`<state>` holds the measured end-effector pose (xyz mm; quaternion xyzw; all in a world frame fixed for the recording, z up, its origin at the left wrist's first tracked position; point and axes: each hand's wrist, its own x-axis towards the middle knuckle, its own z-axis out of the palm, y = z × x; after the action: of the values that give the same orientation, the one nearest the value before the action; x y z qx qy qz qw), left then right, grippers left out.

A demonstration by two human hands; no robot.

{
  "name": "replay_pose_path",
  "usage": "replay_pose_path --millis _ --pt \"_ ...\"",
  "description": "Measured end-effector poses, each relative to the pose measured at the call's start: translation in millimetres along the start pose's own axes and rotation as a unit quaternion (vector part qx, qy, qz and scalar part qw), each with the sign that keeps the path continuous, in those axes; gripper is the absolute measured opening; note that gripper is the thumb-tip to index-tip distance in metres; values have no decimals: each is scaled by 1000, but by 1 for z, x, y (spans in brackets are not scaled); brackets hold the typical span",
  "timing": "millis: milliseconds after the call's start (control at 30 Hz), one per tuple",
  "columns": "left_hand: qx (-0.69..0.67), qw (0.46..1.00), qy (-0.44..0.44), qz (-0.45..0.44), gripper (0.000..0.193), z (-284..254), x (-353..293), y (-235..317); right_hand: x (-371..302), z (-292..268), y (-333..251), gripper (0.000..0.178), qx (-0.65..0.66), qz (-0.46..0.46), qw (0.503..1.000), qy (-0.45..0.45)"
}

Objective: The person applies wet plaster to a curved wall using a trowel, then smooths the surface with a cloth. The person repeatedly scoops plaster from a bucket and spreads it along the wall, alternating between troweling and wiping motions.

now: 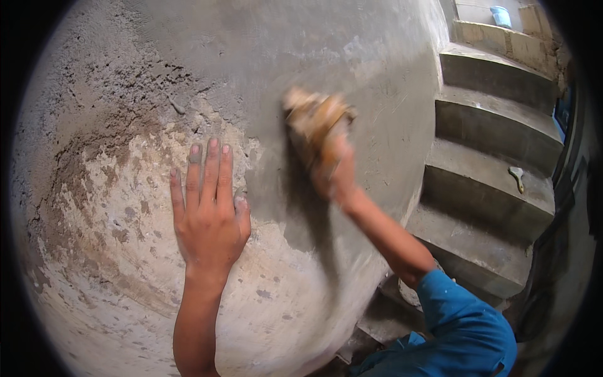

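My left hand (210, 213) lies flat against the wall, palm in, its fingers stretched out and pointing up. It rests on a pale, patchy stretch of bare wall (270, 283), left of the smooth, damp-looking grey plaster (389, 125). In my right hand (336, 166) is a tan-brown, block-like tool (314, 119), held at the plastered surface. Motion smears that hand and the tool, so the tool's exact kind and my fingers' grip on it are unclear. Rough, crumbly plaster (144, 81) covers the wall above and left of my left hand.
Concrete steps (490, 182) climb along the right of the wall. On one tread lies a paintbrush (517, 178) with a pale head and yellowish handle. A light blue bucket (500, 16) stands near the top. Dark long shapes line the stairs' right edge.
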<state>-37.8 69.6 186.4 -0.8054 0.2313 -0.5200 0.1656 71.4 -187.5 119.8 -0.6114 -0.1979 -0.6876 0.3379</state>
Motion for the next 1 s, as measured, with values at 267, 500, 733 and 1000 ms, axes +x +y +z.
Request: replay_pose_path --millis 267,500,733,1000 --pt "3 1000 8 3 82 0 0 0 46 -9 50 24 -62 99 992 36" --pt "43 999 6 1 81 2 5 2 1 1 -9 43 -37 -131 988 -68" --pt "23 1000 -1 -10 81 2 -1 3 -6 -2 12 29 -18 81 996 21" --pt "30 1000 -4 -6 81 2 1 3 25 -4 40 39 -71 140 987 -31"
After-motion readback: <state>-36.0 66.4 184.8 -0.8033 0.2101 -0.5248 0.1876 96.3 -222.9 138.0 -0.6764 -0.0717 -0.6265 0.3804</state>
